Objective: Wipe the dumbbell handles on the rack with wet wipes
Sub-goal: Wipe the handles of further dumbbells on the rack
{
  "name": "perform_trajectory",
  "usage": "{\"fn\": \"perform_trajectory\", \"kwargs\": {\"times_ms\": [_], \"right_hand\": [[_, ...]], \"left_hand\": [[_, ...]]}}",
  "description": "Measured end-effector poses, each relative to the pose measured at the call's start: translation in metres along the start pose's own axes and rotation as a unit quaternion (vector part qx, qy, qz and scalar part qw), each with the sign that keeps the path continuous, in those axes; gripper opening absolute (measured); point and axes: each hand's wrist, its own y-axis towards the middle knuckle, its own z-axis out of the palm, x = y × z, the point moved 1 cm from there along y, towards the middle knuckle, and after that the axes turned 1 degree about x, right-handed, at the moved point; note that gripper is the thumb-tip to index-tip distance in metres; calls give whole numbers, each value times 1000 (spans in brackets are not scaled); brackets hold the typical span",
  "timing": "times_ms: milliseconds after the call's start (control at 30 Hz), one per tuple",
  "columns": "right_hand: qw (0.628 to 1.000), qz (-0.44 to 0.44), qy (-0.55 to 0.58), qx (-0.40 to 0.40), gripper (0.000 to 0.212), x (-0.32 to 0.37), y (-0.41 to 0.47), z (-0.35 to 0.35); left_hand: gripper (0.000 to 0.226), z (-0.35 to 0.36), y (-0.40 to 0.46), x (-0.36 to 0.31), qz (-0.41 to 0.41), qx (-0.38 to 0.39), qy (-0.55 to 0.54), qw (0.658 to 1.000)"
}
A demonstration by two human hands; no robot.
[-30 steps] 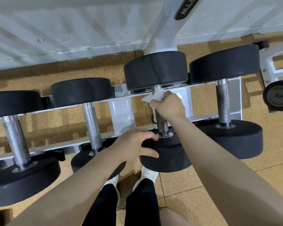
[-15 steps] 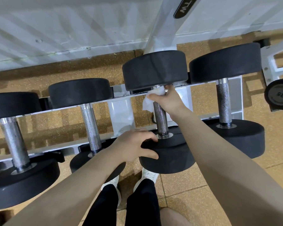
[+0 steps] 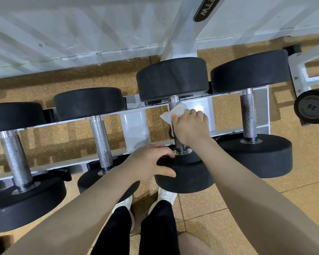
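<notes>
Knurled steel handle (image 3: pixel 174 105) of the third dumbbell from the left lies across the white rack (image 3: pixel 206 105), between its two black rubber heads — a heavy, stiff thing that will likely not budge under a wipe, its rough grip apt to snag soft tissue. Wet wipe (image 3: pixel 173 113) is limp and thin, best wrapped round the bar and gripped through. Right hand (image 3: pixel 189 126) curls over the handle, clamping the wipe against it, arm reaching forward. Left hand (image 3: pixel 147 161) rests on the near head (image 3: pixel 188 179), fingers spread and bent over its edge, steadying it — hands near, not touching.
</notes>
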Motion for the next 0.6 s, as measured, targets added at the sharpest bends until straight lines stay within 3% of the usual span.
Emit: {"fn": "perform_trajectory", "kwargs": {"times_ms": [67, 133, 200, 333, 400, 500, 600], "right_hand": [[987, -15, 158, 12, 46, 4, 4, -4], [946, -17, 324, 26, 34, 8, 7, -8], [925, -21, 378, -11, 23, 9, 9, -10], [953, -74, 278, -97, 29, 0, -1, -4], [964, -118, 204, -120, 52, -14, -11, 0], [939, -255, 119, -196, 47, -27, -24, -7], [916, -344, -11, -206, 39, -28, -17, -14]], "left_hand": [[49, 0, 0, 0, -2, 1, -4, 1000], [49, 0, 1, 0, -3, 0, -5, 1000], [49, 0, 1, 0, -3, -1, -6, 1000], [49, 1, 1, 2, 0, -5, -6, 1000], [48, 1, 0, 2, -5, -4, -7, 1000], [48, 1, 0, 2, -11, 0, -6, 1000], [47, 1, -1, -1, -13, -2, -8, 1000]]}}
